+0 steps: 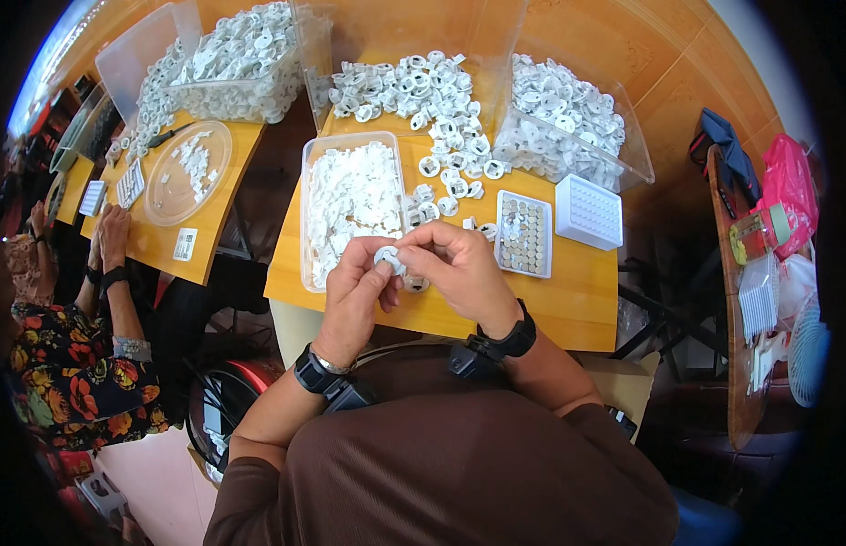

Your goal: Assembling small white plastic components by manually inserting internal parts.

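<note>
The left hand [357, 284] pinches a white round part [387, 257] between its thumb and its fingers, above the front side of the yellow table [568, 314]. The right hand [457, 273] is at the edge of this part, thumb and forefinger brought close together — whether they grip it, I cannot tell. The clear box [306, 205] with small white pieces stands just beyond the left hand.

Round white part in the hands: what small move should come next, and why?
Probably a light press by the right hand on the rim of the round white part: the left hand holds it steady from the other side, and the right grip sits at its edge.
</note>
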Action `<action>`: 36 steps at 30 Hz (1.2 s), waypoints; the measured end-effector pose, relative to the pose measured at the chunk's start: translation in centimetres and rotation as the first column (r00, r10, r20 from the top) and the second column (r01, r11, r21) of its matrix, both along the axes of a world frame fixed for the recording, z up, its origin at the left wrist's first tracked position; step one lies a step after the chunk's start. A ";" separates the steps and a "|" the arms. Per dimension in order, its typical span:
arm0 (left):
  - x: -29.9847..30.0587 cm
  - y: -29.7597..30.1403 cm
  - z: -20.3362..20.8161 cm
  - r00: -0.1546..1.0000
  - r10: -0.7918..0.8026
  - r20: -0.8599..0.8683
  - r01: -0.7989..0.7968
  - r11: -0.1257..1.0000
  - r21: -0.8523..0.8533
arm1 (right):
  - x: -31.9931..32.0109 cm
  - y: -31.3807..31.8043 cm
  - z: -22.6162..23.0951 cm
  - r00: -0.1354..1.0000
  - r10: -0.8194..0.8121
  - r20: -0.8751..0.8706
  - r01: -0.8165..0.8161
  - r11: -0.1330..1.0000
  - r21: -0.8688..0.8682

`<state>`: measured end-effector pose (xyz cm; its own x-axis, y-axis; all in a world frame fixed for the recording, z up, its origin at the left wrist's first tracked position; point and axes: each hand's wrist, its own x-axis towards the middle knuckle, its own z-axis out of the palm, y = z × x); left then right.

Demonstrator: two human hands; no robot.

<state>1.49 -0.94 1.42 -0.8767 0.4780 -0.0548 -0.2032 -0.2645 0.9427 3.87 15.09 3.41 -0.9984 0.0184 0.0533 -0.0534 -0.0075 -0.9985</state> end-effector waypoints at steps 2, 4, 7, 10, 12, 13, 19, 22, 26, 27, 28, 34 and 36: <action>-0.1 0.0 0.0 0.999 0.028 -0.028 -0.029 0.999 -0.024 | 0.3 -0.4 0.5 1.000 -0.001 0.009 0.002 0.996 -0.085; 0.0 0.2 -0.1 0.998 0.034 -0.053 -0.036 0.998 -0.043 | 0.4 -0.6 0.5 1.000 -0.025 -0.011 0.025 0.999 -0.030; 0.0 0.3 -0.1 0.994 0.046 -0.096 -0.053 0.995 -0.081 | 0.4 -0.7 0.3 0.997 -0.064 -0.046 0.068 0.995 0.073; 0.3 0.3 0.3 0.993 0.041 -0.109 -0.054 0.991 -0.121 | 0.5 -0.9 0.3 0.989 -0.097 -0.107 0.115 0.977 0.179; 0.4 0.2 0.5 0.994 0.029 -0.102 -0.043 0.989 -0.143 | 0.5 -0.9 0.2 0.981 -0.113 -0.155 0.148 0.961 0.234; 0.5 0.2 0.6 0.991 0.006 -0.133 -0.028 0.986 -0.163 | 0.4 -0.8 0.0 0.974 -0.125 -0.189 0.172 0.951 0.256; 0.3 0.0 0.2 0.994 -0.032 -0.108 0.013 0.986 -0.169 | 0.4 -0.8 -0.2 0.976 -0.133 -0.173 0.169 0.961 0.217; 0.2 0.1 -0.3 0.998 -0.014 -0.064 0.007 0.994 -0.108 | 0.3 -0.8 -0.2 0.973 -0.138 -0.185 0.175 0.964 0.198; 0.1 0.1 -0.5 0.991 -0.005 -0.131 -0.020 0.983 -0.184 | 0.6 -0.8 -0.1 0.905 -0.099 -0.413 0.306 0.827 0.471; 0.2 0.1 -0.4 0.991 -0.005 -0.131 -0.019 0.983 -0.185 | 0.6 -0.8 0.0 0.905 -0.100 -0.413 0.306 0.827 0.471; 0.3 0.2 -0.2 0.981 -0.009 -0.192 -0.038 0.970 -0.242 | 0.6 -0.7 0.0 0.907 -0.076 -0.414 0.302 0.802 0.516; 0.4 0.2 -0.1 0.905 -0.066 -0.421 -0.113 0.915 -0.387 | 1.0 -0.7 0.2 0.916 -0.043 -0.398 0.314 0.693 0.649; 0.4 0.2 -0.2 0.887 -0.081 -0.454 -0.127 0.904 -0.408 | 1.0 -0.7 0.1 0.914 -0.039 -0.404 0.327 0.659 0.677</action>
